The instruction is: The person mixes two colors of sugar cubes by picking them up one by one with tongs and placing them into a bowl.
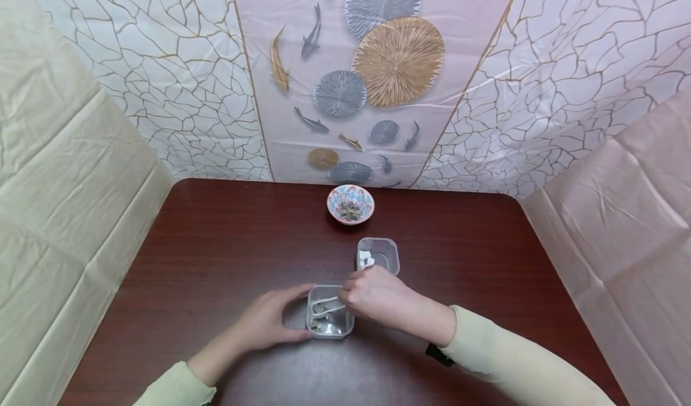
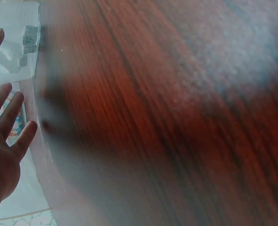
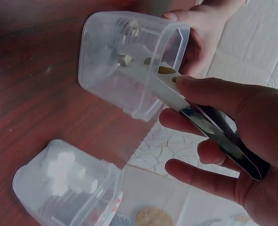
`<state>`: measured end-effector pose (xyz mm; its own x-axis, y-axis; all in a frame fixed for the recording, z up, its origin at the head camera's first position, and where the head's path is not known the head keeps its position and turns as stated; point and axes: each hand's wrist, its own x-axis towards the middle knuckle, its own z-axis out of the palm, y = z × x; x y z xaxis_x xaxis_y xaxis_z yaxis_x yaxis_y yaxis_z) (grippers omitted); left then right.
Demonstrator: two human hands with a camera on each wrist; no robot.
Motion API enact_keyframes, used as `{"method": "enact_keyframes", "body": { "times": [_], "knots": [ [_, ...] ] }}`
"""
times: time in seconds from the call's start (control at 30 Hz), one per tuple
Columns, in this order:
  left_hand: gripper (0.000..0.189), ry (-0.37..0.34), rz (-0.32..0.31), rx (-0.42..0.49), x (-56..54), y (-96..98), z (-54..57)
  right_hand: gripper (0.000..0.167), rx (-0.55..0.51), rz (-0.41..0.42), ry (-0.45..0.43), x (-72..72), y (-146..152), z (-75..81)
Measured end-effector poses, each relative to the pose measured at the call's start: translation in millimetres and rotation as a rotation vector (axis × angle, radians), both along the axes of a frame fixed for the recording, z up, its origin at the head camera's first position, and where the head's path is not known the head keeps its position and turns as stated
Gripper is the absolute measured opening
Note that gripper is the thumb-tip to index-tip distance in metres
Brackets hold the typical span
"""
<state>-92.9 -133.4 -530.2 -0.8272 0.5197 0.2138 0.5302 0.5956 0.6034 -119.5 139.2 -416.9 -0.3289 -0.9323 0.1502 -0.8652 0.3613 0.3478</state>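
My right hand (image 1: 375, 295) grips metal tongs (image 3: 165, 92), with their arms reaching down into a clear plastic container (image 3: 101, 89). Near the tong tips, small grey-brown cubes (image 3: 125, 60) lie inside that container. On its left side my left hand (image 1: 264, 319) holds the container between thumb and index finger; the other fingers are spread in the left wrist view. Just beyond my right hand stands a second clear container (image 1: 385, 256) with several white cubes (image 3: 66, 174) in it, partly hidden by the hand in the head view.
A patterned bowl (image 1: 351, 195) with several grey-brown cubes (image 1: 349, 211) stands near the far edge of the dark wooden table (image 1: 243, 232). Behind the table hangs a printed cloth (image 1: 302, 148), and plain cloth sides flank it left and right.
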Motion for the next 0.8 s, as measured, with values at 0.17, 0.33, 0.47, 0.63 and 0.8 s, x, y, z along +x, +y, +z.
{"method": "enact_keyframes", "body": {
  "times": [0.17, 0.33, 0.47, 0.63, 0.8],
  "knots": [
    [0.087, 0.000, 0.004, -0.001, 0.2, -0.1, 0.3, 0.022, -0.039, 0.006, -0.001, -0.9, 8, 5.0],
    [0.087, -0.004, 0.002, 0.004, -0.1, 0.0, -0.3, 0.024, -0.081, 0.013, -0.041, -2.3, 19, 14.6],
    [0.087, -0.009, 0.003, 0.006, 0.0, -0.1, -0.5, 0.024, -0.138, 0.026, -0.087, -3.1, 28, 26.2],
    [0.086, -0.004, -0.005, 0.014, -0.4, -0.2, -0.7, 0.022, -0.204, 0.038, -0.120, -5.0, 39, 42.0],
    [0.086, -0.006, -0.011, 0.020, -1.3, 0.2, -1.4, 0.027, -0.272, 0.049, -0.138, -10.3, 49, 53.8]
  ]
}}
